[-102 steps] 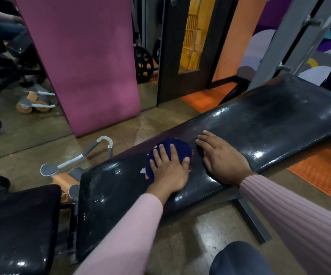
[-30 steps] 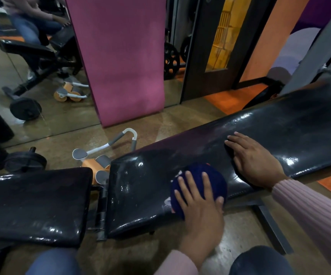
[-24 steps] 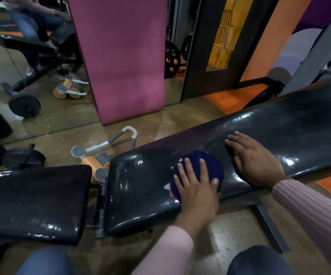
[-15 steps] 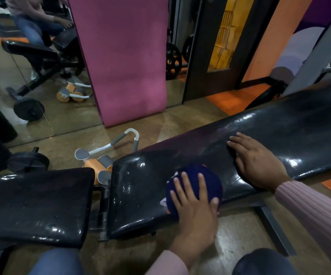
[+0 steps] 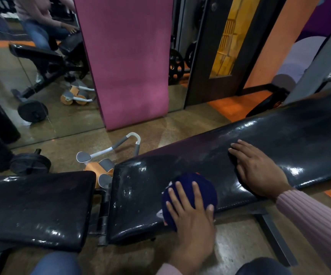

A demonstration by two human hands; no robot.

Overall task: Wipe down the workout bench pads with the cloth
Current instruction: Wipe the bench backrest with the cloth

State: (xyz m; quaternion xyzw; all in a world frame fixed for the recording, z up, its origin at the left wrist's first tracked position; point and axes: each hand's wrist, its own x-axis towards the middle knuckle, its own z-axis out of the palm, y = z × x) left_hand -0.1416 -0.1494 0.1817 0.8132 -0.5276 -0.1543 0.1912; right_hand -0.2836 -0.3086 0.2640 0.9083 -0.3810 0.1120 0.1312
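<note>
The cloth (image 5: 188, 187) was dark navy blue with small white and orange markings at its left edge. Both bench pads, long pad (image 5: 279, 139) and seat pad (image 5: 35, 207), were glossy black. The sleeve (image 5: 315, 221) on the right arm was pale pink with fine ribbing. The far upright mat (image 5: 128, 62) was magenta-pink. The ab roller (image 5: 101, 167) was orange, grey and white. The floor (image 5: 180, 124) was mottled brown, with orange matting (image 5: 232, 108) at far right.

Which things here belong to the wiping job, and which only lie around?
Job: cloth under left hand; long pad with right hand on it; seat pad.
Around: ab roller, pink mat, weight plate.
</note>
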